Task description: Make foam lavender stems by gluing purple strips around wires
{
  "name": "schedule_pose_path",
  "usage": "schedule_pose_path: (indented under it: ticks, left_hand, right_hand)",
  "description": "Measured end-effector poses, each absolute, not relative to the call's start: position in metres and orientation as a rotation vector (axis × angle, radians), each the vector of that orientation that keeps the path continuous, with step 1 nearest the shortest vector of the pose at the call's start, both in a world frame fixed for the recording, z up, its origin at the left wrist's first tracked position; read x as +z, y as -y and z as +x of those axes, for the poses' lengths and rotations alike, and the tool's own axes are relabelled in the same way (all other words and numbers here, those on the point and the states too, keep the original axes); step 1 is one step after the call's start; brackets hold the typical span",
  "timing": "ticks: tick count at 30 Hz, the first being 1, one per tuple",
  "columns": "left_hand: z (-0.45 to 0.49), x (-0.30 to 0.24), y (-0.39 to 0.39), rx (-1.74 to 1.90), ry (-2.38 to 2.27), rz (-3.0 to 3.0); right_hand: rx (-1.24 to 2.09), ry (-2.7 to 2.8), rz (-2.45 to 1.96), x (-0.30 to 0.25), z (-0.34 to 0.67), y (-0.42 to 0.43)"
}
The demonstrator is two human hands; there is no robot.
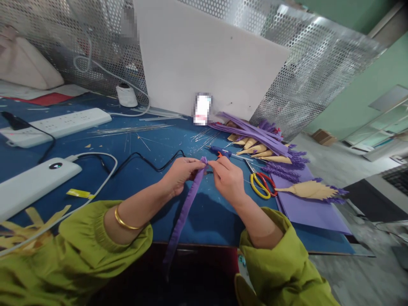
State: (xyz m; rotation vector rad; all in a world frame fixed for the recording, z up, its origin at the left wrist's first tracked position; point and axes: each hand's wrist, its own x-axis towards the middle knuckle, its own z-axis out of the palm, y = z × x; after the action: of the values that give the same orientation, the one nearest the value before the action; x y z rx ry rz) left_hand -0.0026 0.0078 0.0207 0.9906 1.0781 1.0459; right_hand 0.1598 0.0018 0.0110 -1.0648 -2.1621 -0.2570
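Note:
A long purple paper strip [188, 206] hangs from between my hands and trails down past the table's front edge. My left hand [178, 172] pinches it near its upper end. Thumb and fingers of my right hand [228, 178] are closed on the same end, where the strip looks gathered; whether a wire sits inside cannot be seen. Just beyond my right hand lies a blue glue gun [219, 151] with an orange trigger. Scissors [264, 185] with yellow and red handles rest to the right of that hand.
Purple strips [255, 131], tan-wrapped purple flower stems [258, 148] and purple sheets [314, 214] lie at the right. Thin wires [134, 129] are at the back. A lit phone [202, 109] leans against a white board [207, 55]. Power strips [63, 123] and cables occupy the left.

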Motion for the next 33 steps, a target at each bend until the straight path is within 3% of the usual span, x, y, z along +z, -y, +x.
schedule_pose_path:
  ticks: [16,33]
  left_hand:
    - [0.0,0.02,-0.01,1.085,-1.091,1.04]
    - [-0.001,0.015,-0.012,1.279,-1.293,1.398]
  right_hand:
    - [-0.673,2.403,-0.981,0.011,0.159,0.001]
    - [0.573,1.777,-1.245,0.009,0.155,-0.004]
